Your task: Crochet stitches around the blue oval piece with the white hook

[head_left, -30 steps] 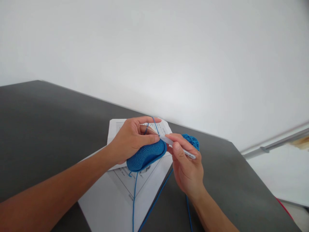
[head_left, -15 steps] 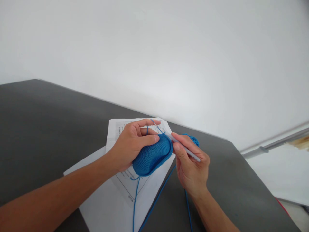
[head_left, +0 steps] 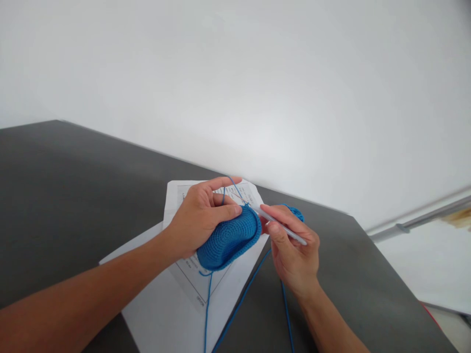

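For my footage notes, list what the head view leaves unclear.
Head view:
Print on the white paper sheets: too small and blurred.
Tangled blue yarn bundle: partly hidden behind the right hand.
Thin blue yarn strands: cut off by the bottom edge.
Curved blue crocheted piece: upper left covered by the left hand.

From the crocheted piece (head_left: 230, 238), the left hand (head_left: 200, 211) lay at ten o'clock, touching it, and the right hand (head_left: 294, 250) at three, with the hook (head_left: 283, 225) in its fingers pointing to ten. The yarn ball (head_left: 296, 213) lay at two, just behind the right hand. Beneath the piece, paper sheets (head_left: 165, 314) spread on the table (head_left: 73, 196) toward seven. A yarn strand (head_left: 208, 314) ran to six; the wall (head_left: 235, 88) stood at twelve.
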Motion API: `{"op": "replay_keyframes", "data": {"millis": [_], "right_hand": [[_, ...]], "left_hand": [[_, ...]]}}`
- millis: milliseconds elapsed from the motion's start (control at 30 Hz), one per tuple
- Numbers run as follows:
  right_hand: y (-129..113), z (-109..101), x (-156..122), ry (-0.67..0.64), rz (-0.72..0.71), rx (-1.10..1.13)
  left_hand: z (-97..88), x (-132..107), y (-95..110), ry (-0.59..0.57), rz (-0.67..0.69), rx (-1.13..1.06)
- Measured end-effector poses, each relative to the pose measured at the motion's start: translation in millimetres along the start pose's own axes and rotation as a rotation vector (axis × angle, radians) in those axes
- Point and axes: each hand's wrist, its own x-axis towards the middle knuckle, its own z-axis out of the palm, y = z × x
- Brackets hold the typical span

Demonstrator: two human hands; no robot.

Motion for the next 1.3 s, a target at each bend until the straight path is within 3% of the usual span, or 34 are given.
{"op": "replay_keyframes", "data": {"millis": [333,700,967,1300], "right_hand": [[-5.7,-14.2,5.1,-0.058,0.015,-0.016],[-16.7,-25.8,10.9,-0.094,-0.037,-0.185],[-17.7,-25.6,11.0,-0.101,-0.056,-0.212],[-18.9,-18.5,8.7,-0.033,-0.104,-0.254]], "left_hand": [[-4.2,1.3,-2.2,-0.044,0.029,0.097],[-6.3,2.2,-3.8,0.026,0.02,0.151],[-9.1,3.7,-7.7,0.059,0.054,0.21],[-4.6,-1.7,-3.0,0.135,0.193,0.332]]}}
